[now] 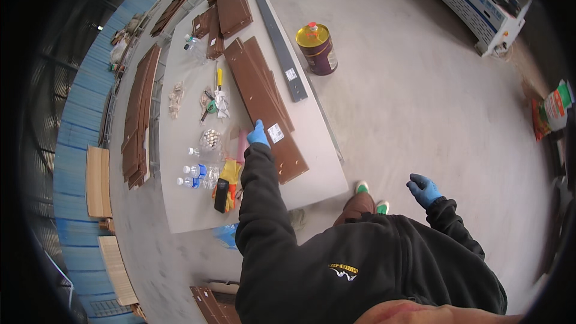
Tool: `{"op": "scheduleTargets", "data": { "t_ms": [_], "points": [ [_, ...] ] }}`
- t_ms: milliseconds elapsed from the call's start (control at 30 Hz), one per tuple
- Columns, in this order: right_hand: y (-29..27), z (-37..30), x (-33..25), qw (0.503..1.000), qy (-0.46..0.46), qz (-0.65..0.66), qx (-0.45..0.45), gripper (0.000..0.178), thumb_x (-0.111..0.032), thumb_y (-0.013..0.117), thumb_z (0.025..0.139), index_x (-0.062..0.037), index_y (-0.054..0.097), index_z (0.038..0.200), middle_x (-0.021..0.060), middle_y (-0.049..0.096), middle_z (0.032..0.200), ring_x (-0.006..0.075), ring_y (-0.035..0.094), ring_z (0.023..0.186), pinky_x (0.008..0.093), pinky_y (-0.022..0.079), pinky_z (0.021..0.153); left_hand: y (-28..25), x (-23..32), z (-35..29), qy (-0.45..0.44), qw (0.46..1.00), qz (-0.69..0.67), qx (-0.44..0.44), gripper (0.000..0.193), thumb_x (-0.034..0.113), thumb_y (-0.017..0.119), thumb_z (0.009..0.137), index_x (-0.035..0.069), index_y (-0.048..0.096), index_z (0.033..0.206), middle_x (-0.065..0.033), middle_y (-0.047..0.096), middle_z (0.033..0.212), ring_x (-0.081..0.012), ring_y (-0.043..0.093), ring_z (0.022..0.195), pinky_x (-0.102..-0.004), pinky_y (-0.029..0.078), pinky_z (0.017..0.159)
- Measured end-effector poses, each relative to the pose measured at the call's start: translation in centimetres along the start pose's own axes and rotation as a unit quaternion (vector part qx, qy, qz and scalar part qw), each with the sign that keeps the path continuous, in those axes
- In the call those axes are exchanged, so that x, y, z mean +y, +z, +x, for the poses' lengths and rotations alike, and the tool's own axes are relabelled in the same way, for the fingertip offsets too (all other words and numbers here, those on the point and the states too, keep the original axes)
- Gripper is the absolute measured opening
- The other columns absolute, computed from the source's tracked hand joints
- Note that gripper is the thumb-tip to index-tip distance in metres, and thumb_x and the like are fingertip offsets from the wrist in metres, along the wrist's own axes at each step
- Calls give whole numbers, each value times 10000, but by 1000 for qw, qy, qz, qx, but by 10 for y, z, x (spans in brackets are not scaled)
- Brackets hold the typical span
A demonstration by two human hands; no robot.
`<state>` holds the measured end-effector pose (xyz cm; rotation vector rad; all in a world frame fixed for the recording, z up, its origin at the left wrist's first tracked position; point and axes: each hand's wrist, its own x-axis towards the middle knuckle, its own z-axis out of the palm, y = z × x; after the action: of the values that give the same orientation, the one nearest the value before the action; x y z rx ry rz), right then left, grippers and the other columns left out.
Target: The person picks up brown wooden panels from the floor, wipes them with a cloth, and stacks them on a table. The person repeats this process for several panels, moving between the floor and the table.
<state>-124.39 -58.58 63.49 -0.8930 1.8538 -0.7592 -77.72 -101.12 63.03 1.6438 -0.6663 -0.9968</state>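
Note:
My left hand [258,134], in a blue glove, is at the left edge of a long brown panel [263,96] on the table, beside its white label [275,132]. Its fingers look closed on that edge, though their undersides are hidden. The panel lies slantwise over other brown panels. Out to the right, above the floor, my right hand [425,190], also gloved in blue, hangs away from the table. It is loosely bent, fingers apart, and I see nothing in it.
On the pale table [195,213] lie plastic bottles [196,171], yellow-orange gloves [229,174], a black case [221,195], a yellow-handled tool [219,78] and a dark grey strip [277,36]. A metal drum [317,48] stands right of it. More brown panels [141,114] are stacked left.

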Motion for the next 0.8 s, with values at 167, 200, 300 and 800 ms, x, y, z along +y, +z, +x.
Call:
{"op": "scheduleTargets", "data": {
  "t_ms": [167,200,300,800],
  "points": [
    [-29,92,-37,993,-42,-94,-65,507,-332,687,972,9,653,1344,201,731,1243,298,704,1153,385,550,999,7,-16,67,15,996,88,3,594,381,774,938,-83,652,1288,-140,714,1225,-237,693,1012,-372,575,915],
    [-34,112,-46,994,-34,-79,-73,513,-341,688,968,9,654,1342,199,732,1239,298,702,1156,384,549,1000,14,-25,77,74,995,49,47,519,389,786,919,-108,724,1059,-131,737,1021,-208,656,866,-378,537,829],
    [-55,157,-59,991,-7,-79,-105,525,-364,688,959,4,661,1332,193,735,1229,296,698,1161,381,544,999,5,-37,106,0,997,81,8,538,416,783,916,-113,731,996,-132,759,980,-218,681,846,-405,534,789],
    [-223,585,-7,939,54,-158,-302,398,-253,666,1009,31,622,1285,131,747,992,191,699,780,346,569,690,84,52,10,-39,807,566,164,631,542,615,907,53,654,1304,-247,612,1394,-423,594,1276,-540,469,1087]
  ]
}}
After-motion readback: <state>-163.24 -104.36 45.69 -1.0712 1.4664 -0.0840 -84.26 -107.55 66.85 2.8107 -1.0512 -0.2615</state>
